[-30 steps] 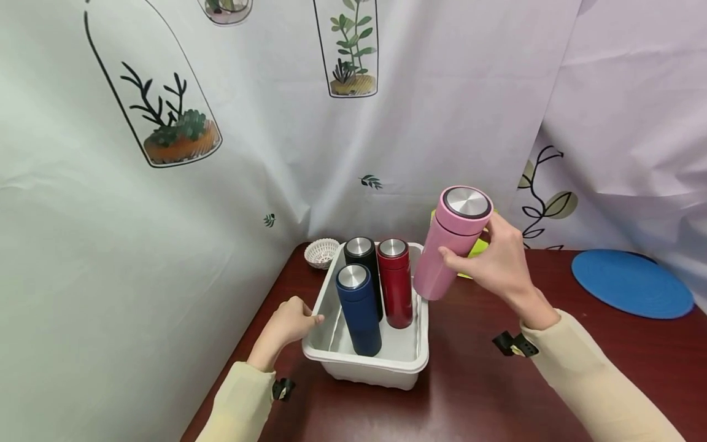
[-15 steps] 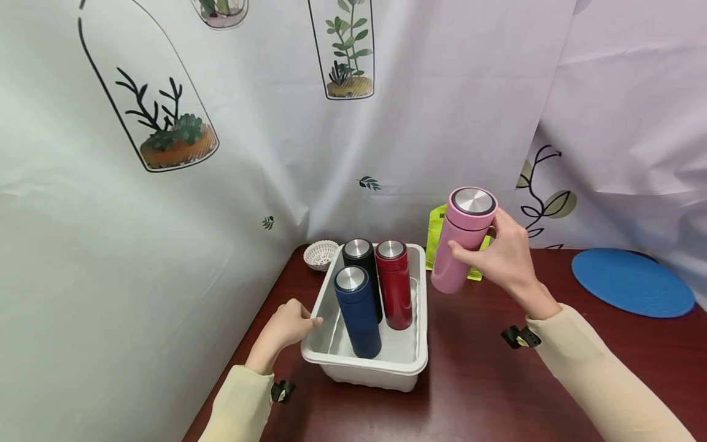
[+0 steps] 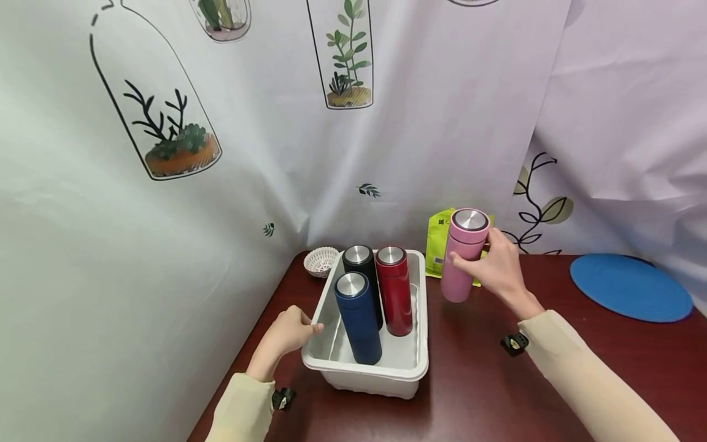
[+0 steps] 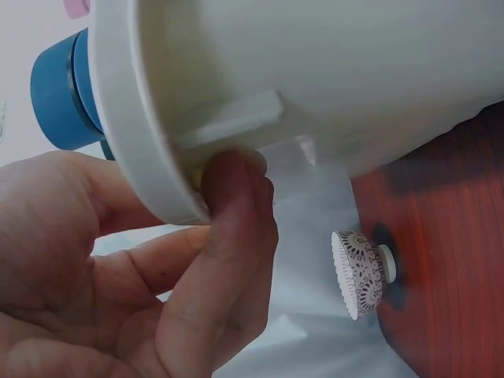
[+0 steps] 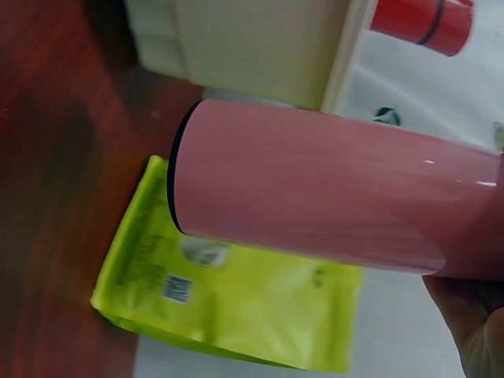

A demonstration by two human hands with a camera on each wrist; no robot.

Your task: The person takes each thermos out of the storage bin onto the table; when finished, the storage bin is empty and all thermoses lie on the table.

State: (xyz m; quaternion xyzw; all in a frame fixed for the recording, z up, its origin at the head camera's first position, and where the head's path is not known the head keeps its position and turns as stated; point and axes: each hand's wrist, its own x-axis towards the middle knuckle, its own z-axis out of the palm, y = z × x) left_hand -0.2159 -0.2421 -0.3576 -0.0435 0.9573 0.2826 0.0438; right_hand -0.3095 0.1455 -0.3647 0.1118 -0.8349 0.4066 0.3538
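My right hand (image 3: 499,270) grips the pink flask (image 3: 464,255) upright on the bench (image 3: 552,368), just right of the white tub (image 3: 386,374). My left hand (image 3: 289,331) pinches the tub's left rim; blue, black and red flasks stand inside.

Both arms wear long, loose sleeves of pale cream-yellow cloth that end at the wrists, well behind the fingers. A small black strap clip sits at each cuff; the left hand (image 3: 287,331) and right hand (image 3: 499,270) are bare.
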